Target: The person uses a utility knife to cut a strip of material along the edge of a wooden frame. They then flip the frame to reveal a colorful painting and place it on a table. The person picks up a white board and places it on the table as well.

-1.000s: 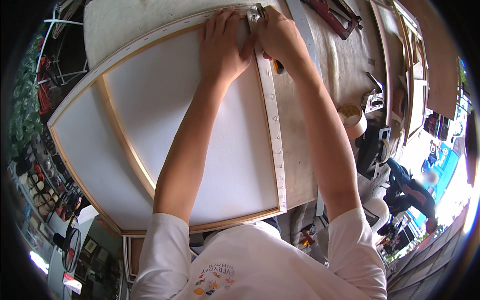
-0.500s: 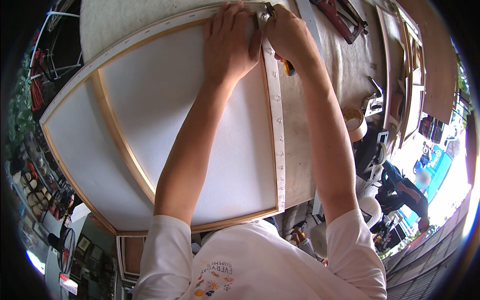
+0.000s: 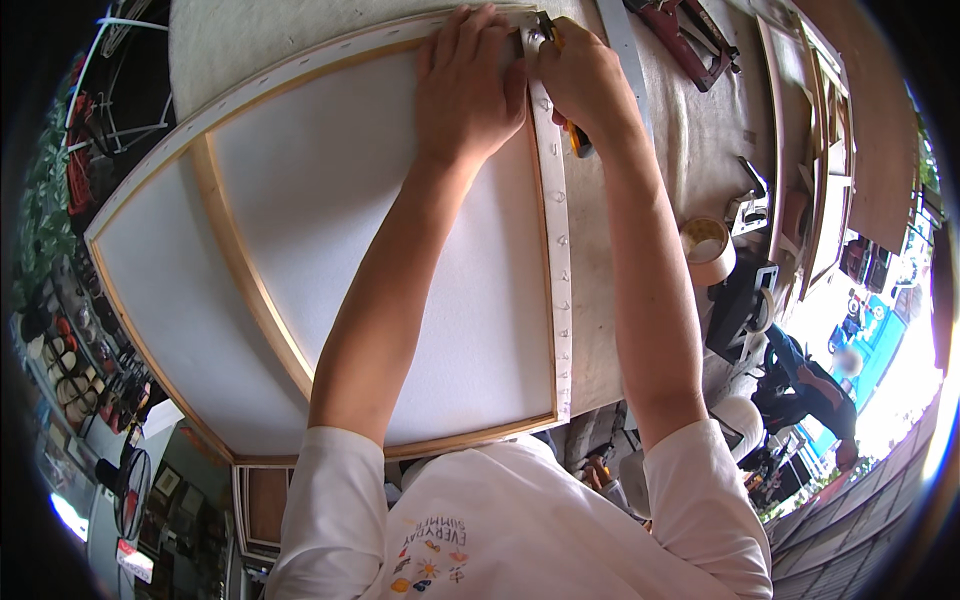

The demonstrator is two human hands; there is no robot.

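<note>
A large white canvas (image 3: 300, 250) stretched on a wooden frame lies face down on the worktable, its folded edge (image 3: 556, 270) stapled along the right side. My left hand (image 3: 468, 90) presses flat on the canvas at the far right corner. My right hand (image 3: 580, 85) sits just right of it at the same corner, closed on a small tool with an orange and black handle (image 3: 578, 140). The two hands touch at the corner fold.
A wooden crossbar (image 3: 245, 270) runs across the frame's back. To the right on the cloth-covered table lie a roll of tape (image 3: 708, 250), a red staple gun (image 3: 690, 40), a metal tool (image 3: 745, 205) and stacked wooden frames (image 3: 820, 150). A person crouches at lower right.
Both hands have stayed at the far right corner. The view has shifted slightly, so the hands sit a little higher in the picture; my right hand has closed in against the left.
</note>
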